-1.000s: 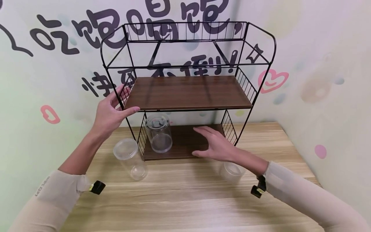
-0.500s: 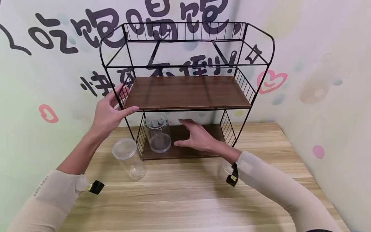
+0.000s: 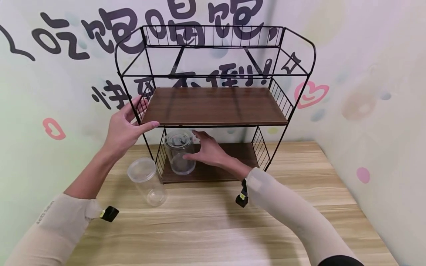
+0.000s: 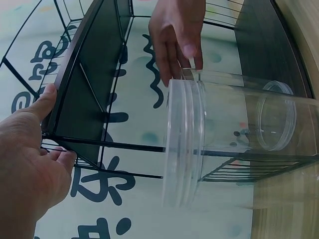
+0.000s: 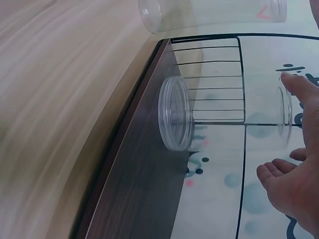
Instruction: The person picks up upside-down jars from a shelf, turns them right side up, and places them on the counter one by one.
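My left hand [image 3: 121, 129] grips the left side of a black wire shelf rack [image 3: 216, 76]. Its thumb lies along the front edge of the middle brown board [image 3: 216, 107], and its fingers reach round the side wires. On the lower board [image 3: 229, 157], at the left, a clear lidded jar [image 3: 181, 162] stands upright. Around its right side my right hand [image 3: 209, 149] is spread, with the thumb in front and the fingers behind. In the right wrist view, a gap shows between these fingers [image 5: 271, 172] and the jar.
Another clear jar with a whitish lid [image 3: 142, 170] stands on the wooden table [image 3: 186, 229], just left of the rack's front corner. A wall with black lettering [image 3: 68, 46] rises close behind the rack. The rack's top tier is a bare wire frame.
My right hand has moved left along the lower board to the jar there. The right forearm now covers where a clear container stood on the table. My left hand has stayed on the rack.
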A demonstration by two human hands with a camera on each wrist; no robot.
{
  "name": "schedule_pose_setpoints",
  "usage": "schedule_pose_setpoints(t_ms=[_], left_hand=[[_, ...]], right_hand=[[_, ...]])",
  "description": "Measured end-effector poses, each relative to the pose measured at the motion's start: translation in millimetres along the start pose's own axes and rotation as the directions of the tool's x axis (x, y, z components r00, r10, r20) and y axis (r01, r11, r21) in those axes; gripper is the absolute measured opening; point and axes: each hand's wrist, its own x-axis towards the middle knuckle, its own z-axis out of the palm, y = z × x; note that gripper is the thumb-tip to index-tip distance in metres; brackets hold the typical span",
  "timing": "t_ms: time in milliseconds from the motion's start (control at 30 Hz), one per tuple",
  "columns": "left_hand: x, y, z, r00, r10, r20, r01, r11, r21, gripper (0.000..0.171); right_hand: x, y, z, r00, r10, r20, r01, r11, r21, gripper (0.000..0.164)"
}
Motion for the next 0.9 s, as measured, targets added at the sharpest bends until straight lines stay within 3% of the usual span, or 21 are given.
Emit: schedule_pose_setpoints(t_ms=[433,900], left_hand=[[-0.2,-1.5,1.4,1.0,0.009,-0.006,-0.009,0.999,-0.035,0.093],[-1.3,0.1,3.8,1.0,-0.001,-0.007,0.001,0.999,-0.054,0.093]], right_hand=[[22,-13,24,0.999,0.023,-0.039,-0.024,1.0,-0.009,0.113],[10,-12,23,0.995,0.02,-0.097,-0.028,0.996,-0.081,0.104]])
